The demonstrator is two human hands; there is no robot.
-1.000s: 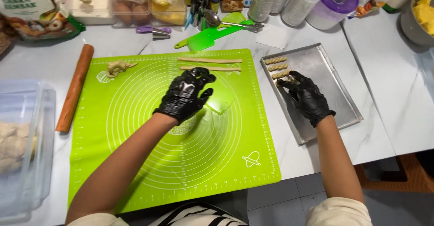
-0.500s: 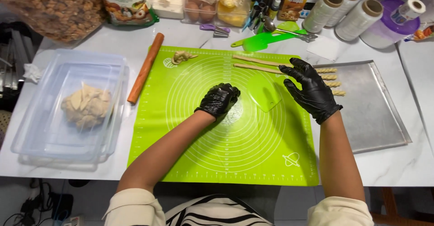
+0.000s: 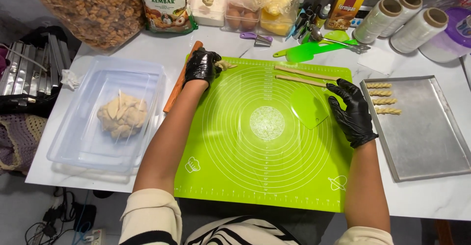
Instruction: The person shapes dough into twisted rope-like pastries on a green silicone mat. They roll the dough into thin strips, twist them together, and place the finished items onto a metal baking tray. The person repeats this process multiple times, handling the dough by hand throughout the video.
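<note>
A bright green baking mat (image 3: 265, 176) covers the white table in front of me. My left hand (image 3: 201, 66), in a black glove, rests at the mat's far left corner and closes on a small lump of dough (image 3: 224, 65). My right hand (image 3: 352, 111), also gloved, lies flat with fingers spread on the mat's right side, next to a translucent green scraper (image 3: 308, 108). Two thin rolled dough strips (image 3: 299, 76) lie across the mat's far edge. A metal baking tray (image 3: 431, 142) to the right holds several twisted dough sticks (image 3: 383, 98).
A clear plastic tub (image 3: 83, 142) with a dough ball (image 3: 121, 115) stands at the left. A wooden rolling pin (image 3: 177, 85) lies along the mat's left edge. Bags, eggs, a green spatula (image 3: 314, 50) and film rolls (image 3: 392, 17) line the back.
My left hand moved from the mat's middle to its far left corner and took hold of the dough lump. My right hand drew back slightly from the strips. The camera swung left.
</note>
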